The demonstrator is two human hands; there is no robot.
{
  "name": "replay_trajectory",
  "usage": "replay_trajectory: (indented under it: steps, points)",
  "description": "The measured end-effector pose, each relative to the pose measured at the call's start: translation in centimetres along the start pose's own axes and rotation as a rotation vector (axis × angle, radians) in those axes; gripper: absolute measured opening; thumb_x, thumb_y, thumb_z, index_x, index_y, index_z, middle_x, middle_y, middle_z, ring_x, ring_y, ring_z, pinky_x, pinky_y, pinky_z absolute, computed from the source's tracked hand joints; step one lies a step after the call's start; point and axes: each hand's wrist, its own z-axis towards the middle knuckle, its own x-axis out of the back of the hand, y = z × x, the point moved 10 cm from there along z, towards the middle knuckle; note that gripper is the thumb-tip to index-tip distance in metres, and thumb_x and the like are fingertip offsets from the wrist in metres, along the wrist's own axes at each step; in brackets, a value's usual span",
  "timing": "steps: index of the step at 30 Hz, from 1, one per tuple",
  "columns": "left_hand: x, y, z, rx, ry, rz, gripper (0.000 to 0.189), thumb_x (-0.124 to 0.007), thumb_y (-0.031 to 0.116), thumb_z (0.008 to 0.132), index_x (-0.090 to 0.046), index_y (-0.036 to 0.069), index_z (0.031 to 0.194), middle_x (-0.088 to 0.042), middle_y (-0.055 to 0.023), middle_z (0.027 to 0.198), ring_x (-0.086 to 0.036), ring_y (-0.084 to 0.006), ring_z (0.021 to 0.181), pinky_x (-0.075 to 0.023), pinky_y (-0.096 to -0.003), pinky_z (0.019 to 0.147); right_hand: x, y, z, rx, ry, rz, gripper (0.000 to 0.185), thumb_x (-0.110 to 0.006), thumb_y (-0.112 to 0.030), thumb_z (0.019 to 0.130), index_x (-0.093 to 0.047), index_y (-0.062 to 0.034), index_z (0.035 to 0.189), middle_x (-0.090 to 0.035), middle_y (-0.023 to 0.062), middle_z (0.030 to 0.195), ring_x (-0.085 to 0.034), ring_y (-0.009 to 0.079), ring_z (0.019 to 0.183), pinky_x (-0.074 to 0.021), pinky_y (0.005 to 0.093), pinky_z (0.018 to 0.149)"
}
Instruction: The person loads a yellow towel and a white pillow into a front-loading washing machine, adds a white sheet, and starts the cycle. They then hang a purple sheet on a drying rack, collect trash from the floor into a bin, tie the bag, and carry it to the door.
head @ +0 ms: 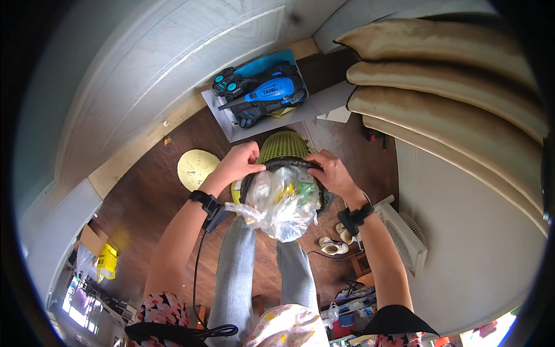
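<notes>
Between my knees stands a yellow-green perforated plastic basket (284, 145) with a black plastic bag (286, 162) over its rim. Clear plastic wrapping (282, 208) with some yellow and green in it bulges from the bag's mouth. My left hand (245, 160) pinches the black bag's edge on the left of the rim. On the right side, my right hand (327, 170) grips the same bag's edge between thumb and fingers. The lower part of the basket is mostly hidden.
Beyond the basket, an open box (217, 117) holds a blue and black toy tank (271, 90) and a controller (230, 84). A round yellow disc (197, 169) lies on the floor at left. To the right are shoes (333, 246), a white fan (401, 234) and stacked beige cushions (433, 99).
</notes>
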Motion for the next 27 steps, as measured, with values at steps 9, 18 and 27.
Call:
replay_trajectory:
  steps: [9,18,27]
  points:
    - [-1.8,3.2,-1.8,-0.119,-0.065,0.346,0.016,-0.073,-0.001,0.068,-0.061,-0.004,0.078,-0.064,-0.0207,0.078,-0.064,-0.0389,0.073,-0.052,-0.0436,0.064,-0.4,-0.9,-1.8,-0.007,0.169,0.036,0.023,-0.074,-0.003,0.075,-0.068,-0.0037,0.097,-0.064,0.0136,0.09,-0.063,0.0328,0.082,-0.0512,0.0382,0.074]
    - [-3.3,7.0,-3.9,-0.204,-0.024,0.119,0.015,-0.067,-0.005,0.071,-0.062,-0.001,0.085,-0.061,-0.0118,0.076,-0.064,-0.0236,0.067,-0.05,-0.0332,0.06,-1.1,1.5,-1.7,-0.343,0.233,0.064,0.03,-0.082,-0.02,0.069,-0.061,-0.0019,0.081,-0.064,0.0138,0.079,-0.063,0.0328,0.074,-0.0502,0.0395,0.067]
    - [-3.6,9.8,-4.3,-0.3,-0.147,0.169,0.013,-0.064,-0.001,0.075,-0.061,0.003,0.087,-0.057,-0.0102,0.079,-0.062,-0.0279,0.072,-0.05,-0.0374,0.063,0.9,-2.9,-0.7,-0.017,0.381,-0.142,0.028,-0.067,0.0,0.067,-0.065,-0.0071,0.093,-0.063,0.0083,0.09,-0.06,0.0294,0.096,-0.0455,0.0408,0.089]
